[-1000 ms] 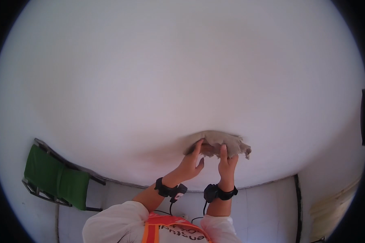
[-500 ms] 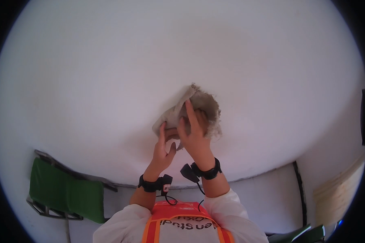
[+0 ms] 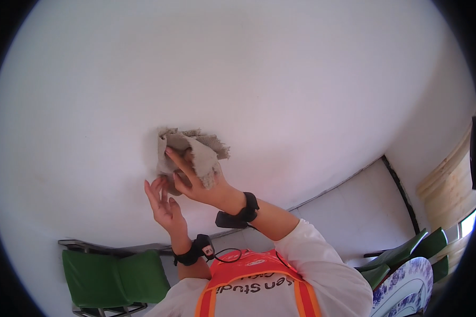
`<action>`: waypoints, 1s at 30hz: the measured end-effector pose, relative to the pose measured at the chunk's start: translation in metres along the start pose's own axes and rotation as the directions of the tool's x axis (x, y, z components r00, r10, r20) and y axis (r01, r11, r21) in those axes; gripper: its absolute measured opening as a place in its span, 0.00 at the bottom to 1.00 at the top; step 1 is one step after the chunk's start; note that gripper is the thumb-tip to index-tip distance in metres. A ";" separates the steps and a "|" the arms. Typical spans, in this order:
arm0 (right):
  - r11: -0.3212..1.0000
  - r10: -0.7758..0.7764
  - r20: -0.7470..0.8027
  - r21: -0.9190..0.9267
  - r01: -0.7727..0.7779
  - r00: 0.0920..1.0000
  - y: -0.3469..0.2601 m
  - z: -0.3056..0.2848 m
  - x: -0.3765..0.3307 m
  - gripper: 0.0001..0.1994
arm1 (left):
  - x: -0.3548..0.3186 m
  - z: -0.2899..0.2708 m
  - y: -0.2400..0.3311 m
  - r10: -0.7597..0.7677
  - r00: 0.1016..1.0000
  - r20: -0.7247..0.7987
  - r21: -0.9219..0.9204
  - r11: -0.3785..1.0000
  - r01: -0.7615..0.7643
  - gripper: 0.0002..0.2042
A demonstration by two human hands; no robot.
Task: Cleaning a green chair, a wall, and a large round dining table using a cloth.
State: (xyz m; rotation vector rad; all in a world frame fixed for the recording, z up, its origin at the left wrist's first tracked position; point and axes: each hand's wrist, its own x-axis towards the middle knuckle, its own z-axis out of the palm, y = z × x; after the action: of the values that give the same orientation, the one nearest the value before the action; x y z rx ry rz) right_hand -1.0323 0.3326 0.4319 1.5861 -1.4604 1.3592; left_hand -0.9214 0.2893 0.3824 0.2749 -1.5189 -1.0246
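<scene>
A grey-beige cloth (image 3: 201, 153) with frayed edges lies crumpled against a broad white wall (image 3: 301, 100). My right hand (image 3: 198, 185) presses it to the surface, index finger stretched along it, and a fold of the cloth hangs over the back of the hand and hides some fingers. Just below and left of it, my left hand (image 3: 166, 208) has its fingers apart at the cloth's lower edge. Whether the left fingertips touch the cloth or the wall is hard to tell. Black straps with small devices sit on both wrists.
A green padded chair (image 3: 103, 280) stands at the lower left against the wall. More green chairs (image 3: 399, 253) and a purple-and-white patterned rounded panel (image 3: 407, 282) are at the lower right. Beyond them hangs a beige curtain (image 3: 449, 182) beside a bright window.
Both hands and the cloth have shifted left along the wall. The cloth has folded over the right hand. The view has turned, showing more of the chairs at the right.
</scene>
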 end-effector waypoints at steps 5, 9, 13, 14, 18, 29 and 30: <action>0.920 -0.038 0.048 -0.388 0.054 0.998 0.003 0.006 -0.007 0.22 | -0.010 -0.006 0.001 0.096 0.983 0.159 0.231 0.964 -0.131 0.25; 0.980 0.034 -0.156 -0.186 -0.064 0.987 0.011 -0.013 0.008 0.22 | -0.006 0.010 0.003 0.203 0.913 0.355 0.327 0.888 -0.324 0.28; 0.967 0.153 -0.188 -0.176 -0.187 0.970 0.021 -0.033 0.009 0.23 | 0.011 0.048 0.007 0.264 0.872 0.412 0.462 0.765 -0.450 0.31; 0.952 0.173 -0.217 -0.213 -0.219 0.961 0.027 -0.041 0.007 0.23 | 0.010 0.060 0.010 0.253 0.865 0.434 0.481 0.747 -0.459 0.31; 0.939 0.186 -0.310 -0.225 -0.262 0.932 0.073 -0.076 -0.003 0.23 | 0.005 0.115 0.009 0.232 0.836 0.498 0.452 0.753 -0.478 0.30; 0.871 0.444 -0.225 -0.118 -0.476 0.867 0.229 -0.162 -0.085 0.23 | -0.052 0.281 -0.097 0.047 0.788 0.614 0.590 0.635 -0.498 0.29; 0.859 0.450 -0.235 -0.150 -0.490 0.861 0.241 -0.177 -0.085 0.22 | -0.053 0.299 -0.099 0.058 0.773 0.632 0.571 0.641 -0.514 0.29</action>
State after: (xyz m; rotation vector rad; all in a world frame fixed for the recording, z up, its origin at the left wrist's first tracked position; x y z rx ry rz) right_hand -1.3013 0.4676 0.3573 0.9644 -1.8762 1.5146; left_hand -1.2123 0.3988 0.3084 0.2517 -2.4072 -0.1504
